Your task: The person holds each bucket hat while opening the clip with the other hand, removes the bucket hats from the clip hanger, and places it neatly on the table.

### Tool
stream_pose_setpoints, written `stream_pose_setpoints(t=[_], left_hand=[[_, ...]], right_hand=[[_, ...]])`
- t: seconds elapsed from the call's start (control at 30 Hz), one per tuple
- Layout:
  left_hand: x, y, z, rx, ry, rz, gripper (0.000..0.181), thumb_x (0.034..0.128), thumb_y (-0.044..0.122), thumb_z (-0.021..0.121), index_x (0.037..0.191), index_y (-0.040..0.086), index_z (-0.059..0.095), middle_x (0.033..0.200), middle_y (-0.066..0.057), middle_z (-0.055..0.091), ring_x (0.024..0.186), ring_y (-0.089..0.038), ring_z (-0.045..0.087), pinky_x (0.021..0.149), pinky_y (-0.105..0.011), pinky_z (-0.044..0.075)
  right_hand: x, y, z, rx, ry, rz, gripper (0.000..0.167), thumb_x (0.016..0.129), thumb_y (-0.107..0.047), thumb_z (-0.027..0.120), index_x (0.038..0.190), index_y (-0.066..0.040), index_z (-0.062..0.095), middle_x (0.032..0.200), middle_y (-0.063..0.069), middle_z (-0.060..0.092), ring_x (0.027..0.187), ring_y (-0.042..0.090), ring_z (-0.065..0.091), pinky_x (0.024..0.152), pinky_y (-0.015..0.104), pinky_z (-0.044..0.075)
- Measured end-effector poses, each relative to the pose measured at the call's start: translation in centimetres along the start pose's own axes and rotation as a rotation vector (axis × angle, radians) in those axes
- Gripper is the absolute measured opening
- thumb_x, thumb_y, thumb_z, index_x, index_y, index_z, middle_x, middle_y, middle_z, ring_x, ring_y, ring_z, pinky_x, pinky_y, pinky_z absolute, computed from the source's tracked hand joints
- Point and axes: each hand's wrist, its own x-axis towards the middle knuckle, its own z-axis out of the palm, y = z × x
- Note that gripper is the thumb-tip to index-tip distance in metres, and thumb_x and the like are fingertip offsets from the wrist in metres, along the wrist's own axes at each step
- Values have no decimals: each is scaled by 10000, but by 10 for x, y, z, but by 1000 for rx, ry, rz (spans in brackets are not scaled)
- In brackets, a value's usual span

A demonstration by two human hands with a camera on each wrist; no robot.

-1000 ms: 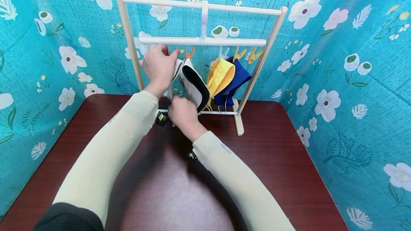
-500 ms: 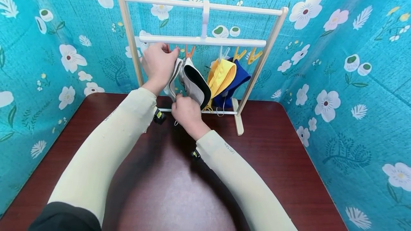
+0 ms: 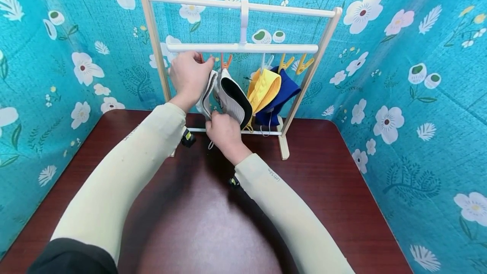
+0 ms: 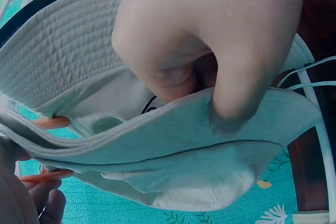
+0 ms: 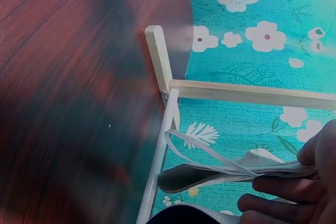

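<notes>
My left hand (image 3: 191, 74) pinches an orange-red clothespin (image 4: 55, 173) under the white hanger bar (image 3: 266, 48). This clothespin is at the top edge of a folded light-grey hat (image 4: 210, 156). Lower down, my right hand (image 3: 225, 133) pinches the brim of that hat between thumb and fingers. A thin cord loop (image 5: 202, 148) hangs from the hat below my right fingers. Just right of it hangs a pale hat with a black edge (image 3: 233, 100), held by another orange clothespin (image 3: 226, 61). In the head view my hands partly cover the grey hat.
A wooden rack (image 3: 330, 41) stands at the back of the dark red table (image 3: 213, 223). Farther right on the bar hang a yellow hat (image 3: 264, 90) and a blue hat (image 3: 283, 94). A yellow clothespin (image 3: 303, 65) hangs at the right end. A flowered cloth (image 3: 395, 96) backs the table.
My right hand has shifted slightly right with the grey hat's brim, and more of that hat's edge shows. My left hand stays at the clothespin.
</notes>
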Motion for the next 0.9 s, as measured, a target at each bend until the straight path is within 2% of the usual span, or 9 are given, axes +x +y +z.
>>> stream_pose_setpoints(t=[0.17, 0.37, 0.67, 0.9], left_hand=[[0, 0, 1, 1, -1, 1, 481, 946, 607, 601, 716, 185, 584, 616, 35, 547, 746, -165, 576, 829, -396, 398], [1, -2, 2, -7, 6, 6, 483, 944, 607, 604, 709, 186, 592, 622, 27, 564, 736, -169, 568, 854, -406, 400], [2, -2, 2, -26, 3, 5, 481, 940, 604, 611, 699, 188, 594, 607, 21, 557, 641, -168, 560, 632, -333, 378], [2, -2, 0, -51, -16, -6, 484, 930, 599, 627, 689, 181, 599, 596, 9, 537, 625, -176, 547, 581, -336, 370]], right_hand=[[1, 3, 0, -27, -22, 5, 149, 956, -226, 577, 834, -145, 604, 652, 61, 623, 578, 258, 629, 506, 449, 502], [0, 7, -3, -8, -22, 14, 133, 950, -209, 578, 836, -147, 606, 660, 62, 623, 603, 270, 642, 520, 456, 506], [-1, 13, 0, -15, 13, 7, 122, 943, -208, 567, 853, -144, 618, 654, 78, 638, 607, 288, 656, 507, 472, 504], [-2, 16, -1, -28, 36, -3, 110, 916, -206, 587, 859, -136, 651, 667, 92, 656, 616, 315, 667, 517, 487, 513]])
